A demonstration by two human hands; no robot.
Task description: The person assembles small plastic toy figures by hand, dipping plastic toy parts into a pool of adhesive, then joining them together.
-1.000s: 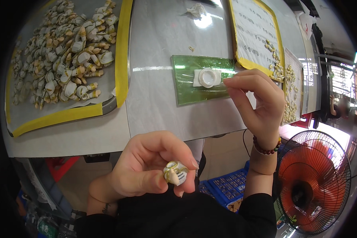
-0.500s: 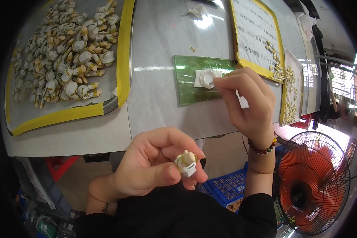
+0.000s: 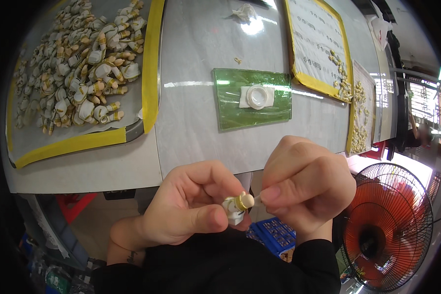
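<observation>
A small white figurine part [image 3: 233,209] with gold trim tilts in the left hand [image 3: 188,203], its rounded beige end [image 3: 248,201] (facing right) near a thin pale tool [image 3: 258,200].

You had one left hand [image 3: 188,203] and one right hand [image 3: 311,183], holding one white figure piece [image 3: 234,208] and one thin pale item [image 3: 257,201]. Around you were three yellow-edged trays [image 3: 153,73], one green plate [image 3: 230,115], one round white dish [image 3: 249,97], one crumpled white wad [image 3: 245,13] and one orange fan [image 3: 387,215]. The heaped pieces [image 3: 83,73] and small yellowish bits [image 3: 359,138] were too many to count.
</observation>
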